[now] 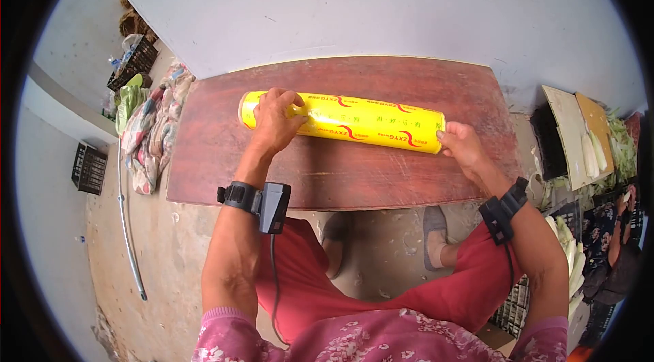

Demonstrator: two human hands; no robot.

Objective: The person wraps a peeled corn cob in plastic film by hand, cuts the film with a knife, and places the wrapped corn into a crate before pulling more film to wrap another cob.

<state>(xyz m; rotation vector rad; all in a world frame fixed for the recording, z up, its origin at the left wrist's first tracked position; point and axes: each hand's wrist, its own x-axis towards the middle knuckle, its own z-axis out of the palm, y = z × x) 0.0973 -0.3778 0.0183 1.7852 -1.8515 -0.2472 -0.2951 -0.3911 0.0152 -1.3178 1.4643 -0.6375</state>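
A yellow roll of cling film with red and green print lies crosswise on a reddish-brown table, its right end slightly nearer me. Over the roll's left part, my left hand is closed, its fingers curled against the printed surface. My right hand grips the right end, with thumb and fingertips at the rim. Both wrists carry black strapped devices, and a cable hangs from each.
A pale wall rises behind the table. Left, a patterned cloth, a black crate and a metal pole are on the floor. Right are boards and pale vegetables, with another person beside them.
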